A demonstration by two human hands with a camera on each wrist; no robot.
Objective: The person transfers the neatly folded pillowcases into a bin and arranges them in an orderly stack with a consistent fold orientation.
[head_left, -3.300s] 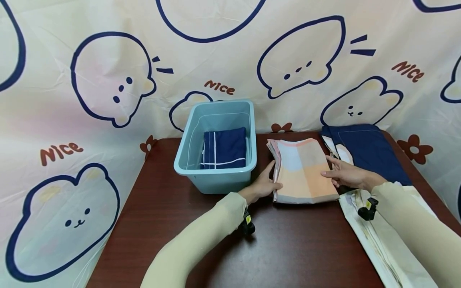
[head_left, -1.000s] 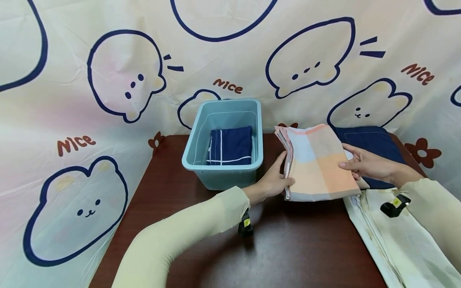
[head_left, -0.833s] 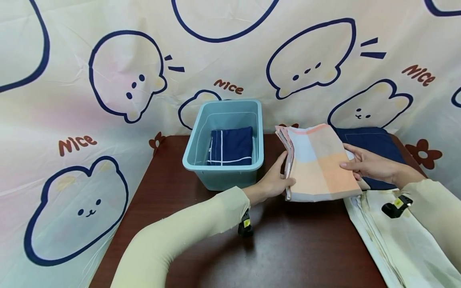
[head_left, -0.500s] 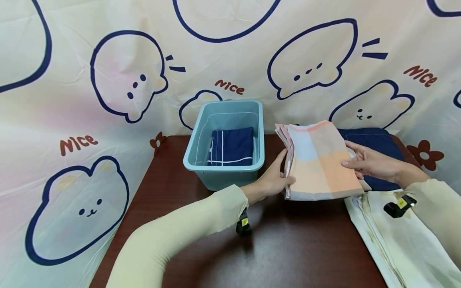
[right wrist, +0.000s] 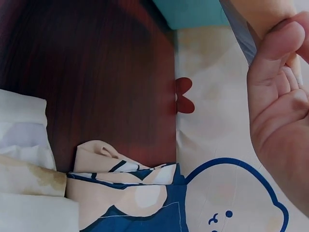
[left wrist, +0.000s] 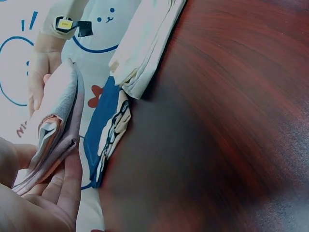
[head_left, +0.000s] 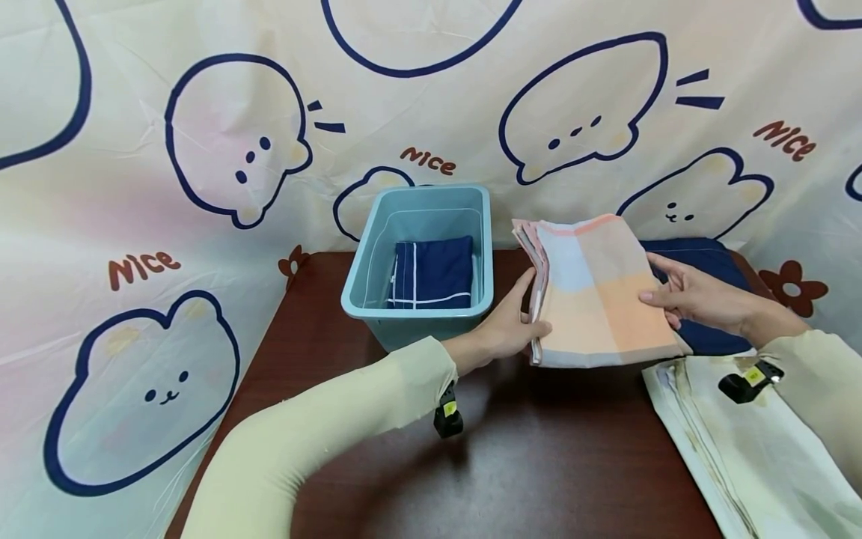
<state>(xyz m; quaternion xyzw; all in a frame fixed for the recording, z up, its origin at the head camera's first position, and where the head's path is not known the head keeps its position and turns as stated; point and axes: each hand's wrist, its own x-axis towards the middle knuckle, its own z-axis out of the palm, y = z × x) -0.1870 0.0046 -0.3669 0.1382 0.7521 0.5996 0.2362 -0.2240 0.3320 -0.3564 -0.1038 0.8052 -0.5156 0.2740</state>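
A folded cloth (head_left: pixel 592 292) with peach, grey and pale blue blocks is held up off the table between both hands. My left hand (head_left: pixel 505 329) grips its layered left edge, thumb in front and fingers behind, as the left wrist view shows. The right hand (head_left: pixel 707 299) pinches the opposite edge, its thumb on the front face. To the left stands a light blue plastic bin (head_left: pixel 417 322), with a folded navy cloth (head_left: pixel 438 273) with white lines lying inside it.
Behind the right hand lies a folded navy cloth (head_left: pixel 700 258) with a beige patterned side. A folded off-white cloth (head_left: pixel 754 442) covers the table's right side, under the right forearm. A printed curtain (head_left: pixel 404 112) hangs behind the dark wooden table (head_left: pixel 525 464).
Both hands have lifted the peach checked cloth off the table, raising it a little further in the last half second. The bin and the other cloths have stayed in place.
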